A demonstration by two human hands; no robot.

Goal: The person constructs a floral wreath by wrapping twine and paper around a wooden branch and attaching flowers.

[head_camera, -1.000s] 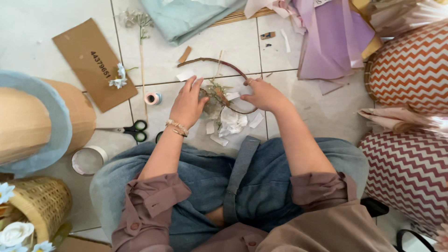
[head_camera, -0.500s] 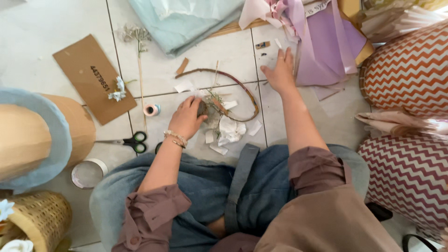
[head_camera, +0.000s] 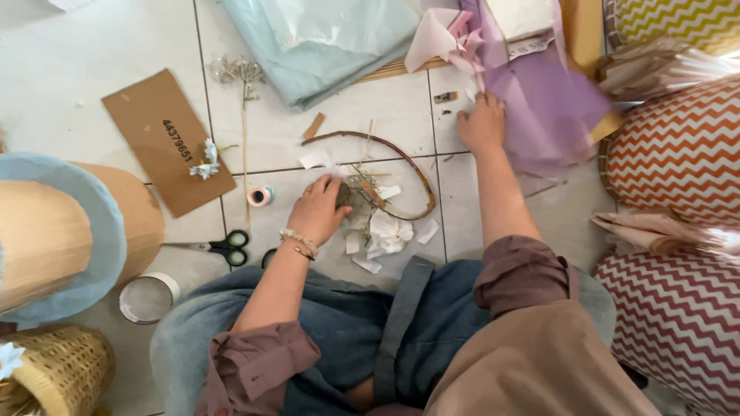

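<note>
Left hand [head_camera: 322, 206] sits just left of centre frame, fingers curled down over a small clump of dried stems and moss [head_camera: 356, 194], pressing it where it meets the twig hoop [head_camera: 385, 176]. That looks like a pinning hold, keeping the bundle from sliding on the hoop. The hoop lies flat on the tiled floor [head_camera: 100, 46], centre frame, an uneven brown ring, one of it.

Right hand [head_camera: 482, 122] is stretched up to the upper right, fingers spread flat on the edge of a lilac tissue sheet [head_camera: 539, 108]. Whether it pinches the paper or only rests on it, I cannot tell.

Below the hoop lies a crumpled white paper flower [head_camera: 388, 231] with several torn white scraps around it, close to the knees, likely within easy reach.

Moving left: one small roll of tape [head_camera: 260, 196] standing on its side, one pair of black-handled scissors [head_camera: 220, 246], one flat cardboard piece [head_camera: 166, 139] carrying a small white blossom, one long dried sprig [head_camera: 243, 85] lying straight beside it.

Upper middle: a pale blue folded sheet [head_camera: 324, 38]. Lower left: one round tin lid [head_camera: 146, 299], one wicker basket [head_camera: 58, 374]. Right edge: three zigzag cushions [head_camera: 678, 154] stacked, out of the working patch.
</note>
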